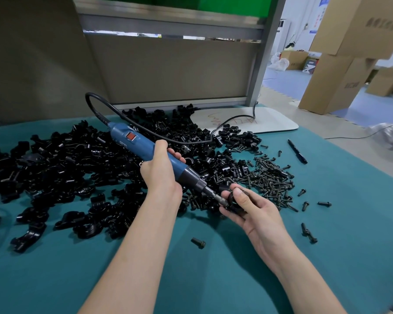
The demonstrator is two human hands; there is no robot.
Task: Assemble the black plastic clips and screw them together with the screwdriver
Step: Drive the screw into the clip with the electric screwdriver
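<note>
My left hand (160, 172) grips the blue electric screwdriver (141, 145) around its barrel, tilted down to the right. Its metal bit (217, 196) meets a black plastic clip (233, 200) that my right hand (252, 208) pinches between thumb and fingers just above the green table mat. The clip is mostly hidden by my fingers. A large heap of black clips (61, 168) covers the left and middle of the mat. A pile of black screws (270, 175) lies just beyond my right hand.
Loose screws (198, 242) lie scattered on the mat (191, 268) near my arms. A black pen (297, 151) lies at the right. The screwdriver's cable (95, 109) loops back toward a grey partition (168, 69). A white board (259, 121) and cardboard boxes (340, 82) stand at the back right.
</note>
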